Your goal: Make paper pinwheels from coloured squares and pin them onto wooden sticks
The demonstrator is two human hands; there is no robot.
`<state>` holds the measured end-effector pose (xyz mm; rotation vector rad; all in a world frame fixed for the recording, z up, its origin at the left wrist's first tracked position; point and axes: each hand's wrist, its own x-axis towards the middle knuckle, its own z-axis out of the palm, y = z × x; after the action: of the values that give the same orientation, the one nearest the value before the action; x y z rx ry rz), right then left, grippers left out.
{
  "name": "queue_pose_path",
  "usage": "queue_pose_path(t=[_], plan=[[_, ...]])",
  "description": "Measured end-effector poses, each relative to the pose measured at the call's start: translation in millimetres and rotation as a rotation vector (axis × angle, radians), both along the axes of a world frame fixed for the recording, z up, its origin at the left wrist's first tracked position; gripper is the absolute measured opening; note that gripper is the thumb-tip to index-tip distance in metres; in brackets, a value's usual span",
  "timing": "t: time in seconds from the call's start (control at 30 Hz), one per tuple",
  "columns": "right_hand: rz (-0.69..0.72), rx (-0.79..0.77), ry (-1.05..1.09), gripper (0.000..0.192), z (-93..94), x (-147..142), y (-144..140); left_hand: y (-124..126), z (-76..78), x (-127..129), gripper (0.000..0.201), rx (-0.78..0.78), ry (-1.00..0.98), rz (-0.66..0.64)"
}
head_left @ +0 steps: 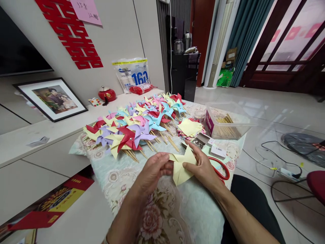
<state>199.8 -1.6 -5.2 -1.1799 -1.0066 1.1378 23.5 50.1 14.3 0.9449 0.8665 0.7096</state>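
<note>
Both hands hold a yellow paper pinwheel piece [180, 165] over a floral cloth [162, 203]. My left hand [152, 171] pinches its left edge. On the other side, my right hand [201, 166] grips it with fingers folded over the paper. Just beyond lies a long row of finished pinwheels [137, 125] in red, yellow, blue, purple and pink, on wooden sticks. A stack of yellow paper squares [189, 127] sits to the right of that row.
A clear plastic box of wooden sticks [225, 123] stands at the right. Red-handled scissors [222, 169] lie beside my right hand. A framed photo [52, 98], a red pot [106, 94] and a white bag [133, 74] sit by the wall. Cables [279, 166] cross the floor.
</note>
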Motion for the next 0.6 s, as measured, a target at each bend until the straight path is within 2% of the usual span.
queue_pose_path(t=[0.1, 0.2, 0.33, 0.6], plan=[[-0.049, 0.037, -0.055, 0.087, -3.2, -1.0, 0.6, -10.8, -16.0, 12.1, 0.032, -0.015, -0.095, -0.004], [-0.071, 0.061, -0.117, 0.084, -6.4, -1.5, 0.9, -14.6, -24.4, 24.0, 0.029, -0.033, -0.098, 0.038], [-0.078, 0.081, -0.205, 0.081, -9.5, -2.2, 1.9, -14.1, -26.8, 30.7, 0.023, -0.014, -0.092, 0.027], [-0.076, 0.112, -0.372, 0.073, -14.1, -3.2, 0.3, -14.1, -27.2, 27.7, 0.020, -0.016, -0.023, 0.040]])
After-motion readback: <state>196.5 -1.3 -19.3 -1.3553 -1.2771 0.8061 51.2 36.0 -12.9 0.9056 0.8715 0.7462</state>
